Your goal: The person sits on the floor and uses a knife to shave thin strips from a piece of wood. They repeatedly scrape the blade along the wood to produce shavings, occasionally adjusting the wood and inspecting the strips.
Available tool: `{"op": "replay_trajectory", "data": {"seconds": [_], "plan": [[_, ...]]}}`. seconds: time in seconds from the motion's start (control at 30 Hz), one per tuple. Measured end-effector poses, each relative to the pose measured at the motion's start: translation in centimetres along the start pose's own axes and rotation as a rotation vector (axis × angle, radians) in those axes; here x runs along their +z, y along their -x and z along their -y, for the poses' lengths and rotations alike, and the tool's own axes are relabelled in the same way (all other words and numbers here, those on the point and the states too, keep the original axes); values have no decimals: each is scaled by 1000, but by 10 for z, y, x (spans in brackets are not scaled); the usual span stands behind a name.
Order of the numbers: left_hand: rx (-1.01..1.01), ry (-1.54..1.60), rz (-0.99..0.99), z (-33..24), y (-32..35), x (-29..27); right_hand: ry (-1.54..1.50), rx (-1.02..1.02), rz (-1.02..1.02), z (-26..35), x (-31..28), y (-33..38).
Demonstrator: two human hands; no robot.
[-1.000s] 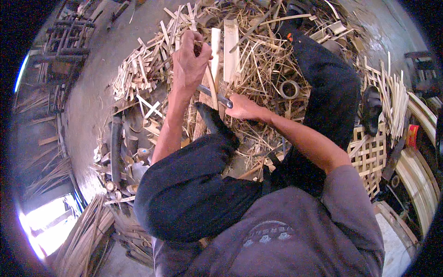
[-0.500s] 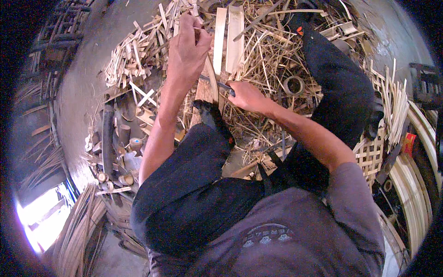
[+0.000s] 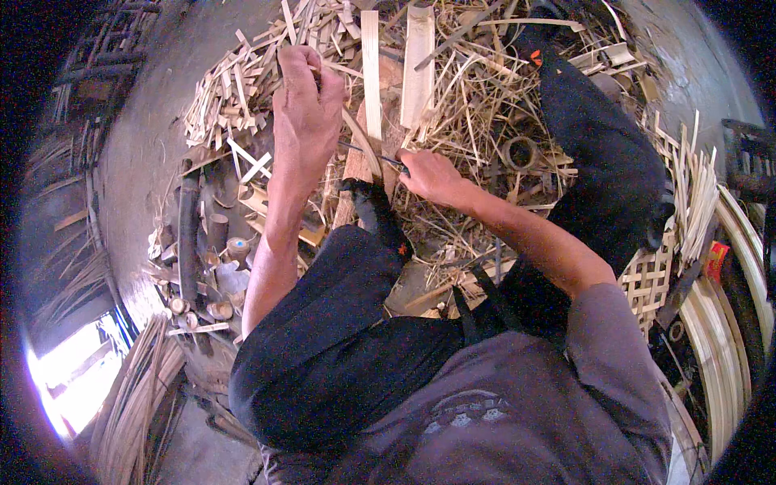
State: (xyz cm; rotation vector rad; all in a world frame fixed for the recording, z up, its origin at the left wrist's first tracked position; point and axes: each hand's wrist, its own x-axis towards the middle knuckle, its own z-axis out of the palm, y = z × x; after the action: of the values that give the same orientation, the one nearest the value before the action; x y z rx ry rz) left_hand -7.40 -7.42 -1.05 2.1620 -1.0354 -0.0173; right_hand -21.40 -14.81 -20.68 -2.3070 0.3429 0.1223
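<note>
Bamboo offcuts and shavings (image 3: 477, 105) cover the workshop floor where a person sits splitting a strip.

Seen from the head camera, the left hand (image 3: 307, 113) is raised with its fingers curled and pressed together around the upper end of a thin bamboo strip (image 3: 365, 149), which curves down toward the raised knee (image 3: 372, 202). Just beside it, the right hand (image 3: 432, 176) has its fingers closed around the handle of a knife (image 3: 368, 152), the thin blade lying against the strip between the two hands. Two flat pale slats (image 3: 416, 65) lie in the pile beyond the hands. A woven lattice panel (image 3: 651, 279) rests at the person's right, and short cut bamboo tubes (image 3: 214, 267) sit at the left.
</note>
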Motion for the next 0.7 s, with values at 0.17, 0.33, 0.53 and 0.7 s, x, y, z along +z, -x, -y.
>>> {"op": "replay_trajectory", "data": {"seconds": [0.17,0.33,0.53,0.7], "plan": [[11,121,23,-1,1,-4,-118,103,229,-11,22,-5],[-58,153,12,-5,7,-7,-22,84,42,2,14,6],[8,155,-35,4,7,-10,-255,79,89,15,-3,-4],[6,170,-19,1,10,-9,-154,188,13,4,26,20]]}}
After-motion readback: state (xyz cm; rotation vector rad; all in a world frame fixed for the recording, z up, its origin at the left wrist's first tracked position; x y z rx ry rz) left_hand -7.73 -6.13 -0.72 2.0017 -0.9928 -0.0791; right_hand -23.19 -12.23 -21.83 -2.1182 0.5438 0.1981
